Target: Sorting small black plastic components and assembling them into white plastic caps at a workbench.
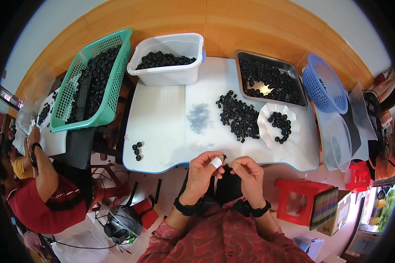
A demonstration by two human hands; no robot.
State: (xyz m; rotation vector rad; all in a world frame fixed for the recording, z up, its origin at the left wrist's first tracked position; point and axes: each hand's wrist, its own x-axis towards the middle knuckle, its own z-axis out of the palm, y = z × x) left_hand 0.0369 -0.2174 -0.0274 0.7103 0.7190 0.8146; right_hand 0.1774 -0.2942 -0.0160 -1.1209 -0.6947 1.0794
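Observation:
My left hand (202,175) is just off the table's front edge, its thumb and fingers pinched on a small black part (224,157). A white wrap (216,162) covers one of its digits. Close beside it, my right hand (250,177) has its thumb and fingertips pressed together; whatever they hold is too small to make out. Beyond my hands, a pile of short black cylindrical parts (237,115) lies on the white table (162,127). Right of it, rounder black pieces (280,125) sit on a white wavy-rimmed plate (267,139). Tiny clear bits (200,118) are scattered left of the pile.
Along the back stand a green basket (107,107), a white tub (169,76) and a metal tray (272,98), all holding black parts. A blue basket (322,83) is far right. A few black pieces (137,151) lie front left. Another person (48,193) works at left; red stools (294,210) stand right.

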